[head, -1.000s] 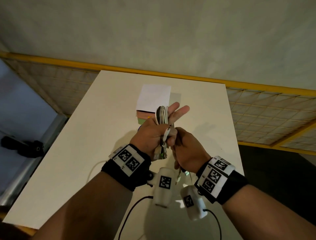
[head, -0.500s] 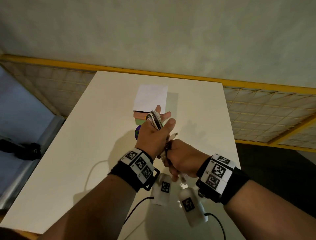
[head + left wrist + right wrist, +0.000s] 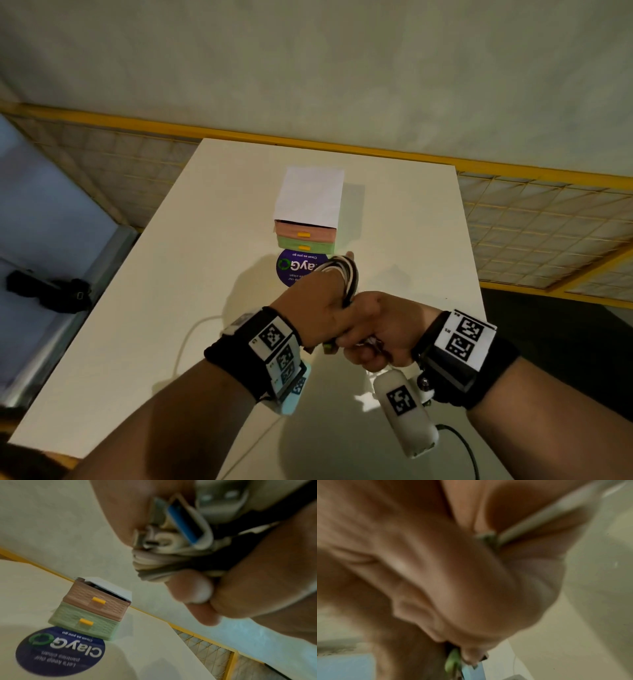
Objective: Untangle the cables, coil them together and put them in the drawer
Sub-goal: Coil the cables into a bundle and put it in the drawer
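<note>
Two hands meet above the near half of a white table (image 3: 178, 260), both busy with one bundle of cables (image 3: 346, 275). The left hand (image 3: 317, 310) has its fingers curled round the coil, a bunch of smooth white, grey and black cords looped over its top. From the left wrist view the bundle (image 3: 171, 555) looks tightly packed, with flat metal plug ends sticking out, one with a blue tongue inside its shell. The right hand (image 3: 378, 329) is pressed against the left and curled shut on the loose ends of the same cords; a small green tip pokes out between the two hands. The right wrist view is blurred, but a pale cord (image 3: 530, 520) runs across the palm.

Beyond the hands stands a small drawer unit (image 3: 306, 219), boxy, with a plain white top and two drawers with a woven, basket-like texture. The upper drawer (image 3: 96, 601) is pinkish brown and stands slightly open; the lower drawer (image 3: 82, 623) is pale green. Each has a short yellow handle. The unit stands against the far edge of a round dark-blue sticker (image 3: 58, 651) reading "ClayGO", "Clean as you go" and "Let's keep our pantries clean".
</note>
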Demonstrator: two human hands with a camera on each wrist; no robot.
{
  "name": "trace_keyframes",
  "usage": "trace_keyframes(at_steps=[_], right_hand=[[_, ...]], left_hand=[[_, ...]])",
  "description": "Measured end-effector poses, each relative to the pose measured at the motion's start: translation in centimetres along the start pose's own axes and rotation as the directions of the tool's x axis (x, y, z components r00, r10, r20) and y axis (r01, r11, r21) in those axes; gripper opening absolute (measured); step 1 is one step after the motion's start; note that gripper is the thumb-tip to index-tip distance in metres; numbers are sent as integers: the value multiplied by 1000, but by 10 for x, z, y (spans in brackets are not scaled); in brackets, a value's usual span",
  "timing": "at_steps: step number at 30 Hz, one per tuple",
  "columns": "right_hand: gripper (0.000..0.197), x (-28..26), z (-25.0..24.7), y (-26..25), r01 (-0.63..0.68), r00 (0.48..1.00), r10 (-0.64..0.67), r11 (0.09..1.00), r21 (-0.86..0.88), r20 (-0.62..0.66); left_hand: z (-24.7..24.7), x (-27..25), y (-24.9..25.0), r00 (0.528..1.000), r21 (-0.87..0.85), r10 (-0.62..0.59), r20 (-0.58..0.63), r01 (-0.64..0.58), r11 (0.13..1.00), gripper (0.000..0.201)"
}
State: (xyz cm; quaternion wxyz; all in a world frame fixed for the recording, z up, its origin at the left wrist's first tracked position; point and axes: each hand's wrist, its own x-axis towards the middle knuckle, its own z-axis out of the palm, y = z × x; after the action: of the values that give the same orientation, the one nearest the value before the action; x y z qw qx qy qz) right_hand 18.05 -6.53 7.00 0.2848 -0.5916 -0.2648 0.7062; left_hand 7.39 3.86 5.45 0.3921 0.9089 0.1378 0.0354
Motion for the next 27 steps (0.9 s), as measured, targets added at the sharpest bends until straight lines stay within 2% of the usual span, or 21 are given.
trace_keyframes(at_steps=[1, 2, 4, 5, 6, 8, 9, 11, 14, 16, 17, 19, 21, 22, 25, 27], right_hand=[[21, -1, -2, -1, 27, 999, -28, 1000, -14, -35], [18, -1, -5, -4, 0, 1000, 1, 1000, 19, -22], [24, 3, -11, -1, 41, 999, -41, 998, 44, -14], [28, 5, -11, -1, -5, 999, 10, 995, 104, -40], [31, 5, -10, 0, 53, 991, -56, 998, -27, -123], [31, -2, -7, -6, 17, 991, -37, 988, -155, -129], [33, -4, -8, -8, 2, 988, -30, 983, -186, -149], [36, -9, -12, -11, 9, 987, -41, 979, -202, -155], [34, -15, -15, -16, 36, 981, -76, 976, -213, -180], [19, -22, -19, -21, 102, 964, -152, 970, -222, -218], [12, -26, -22, -26, 132, 953, -200, 950, -282, -228], [6, -33, -26, -35, 178, 939, -291, 869, -462, -186], [4, -37, -27, -43, 218, 925, -353, 794, -568, -138], [3, -39, -30, -46, 239, 912, -385, 778, -580, -141], [5, -43, -41, -52, 326, 856, -476, 800, -504, -201], [13, -41, -45, -54, 377, 791, -547, 789, -486, -275]], left_hand=[[0, 0, 0, 995, -2, -46, 93, 47, 999, 50], [-1, -1, 3, 986, -6, -81, 147, 82, 997, 59], [-4, -2, 6, 981, -4, -96, 167, 98, 995, 82], [-6, -3, 8, 979, -42, -98, 180, 108, 993, 84], [-7, -3, 7, 976, -73, -92, 200, 108, 991, 81], [-6, -1, 5, 980, 37, -67, 187, 61, 997, 69], [-5, 0, 4, 987, 119, -53, 152, 35, 992, 64], [-2, 1, 3, 995, 144, -25, 93, 11, 989, 55], [-2, 1, 3, 999, 17, -14, 52, 13, 1000, 42], [-2, 0, -1, 997, -110, -77, 25, 79, 991, 34], [-2, -1, 0, 992, -210, -126, 27, 129, 969, 29], [-2, -3, 2, 973, -457, -218, 70, 225, 860, 17], [-2, -4, 3, 965, -625, -240, 103, 250, 740, 8], [-3, -4, 3, 968, -666, -229, 102, 238, 707, 5], [-5, -6, 0, 979, -756, -178, 102, 193, 625, 8], [-3, -6, -4, 983, -828, -138, 121, 177, 531, 33]])
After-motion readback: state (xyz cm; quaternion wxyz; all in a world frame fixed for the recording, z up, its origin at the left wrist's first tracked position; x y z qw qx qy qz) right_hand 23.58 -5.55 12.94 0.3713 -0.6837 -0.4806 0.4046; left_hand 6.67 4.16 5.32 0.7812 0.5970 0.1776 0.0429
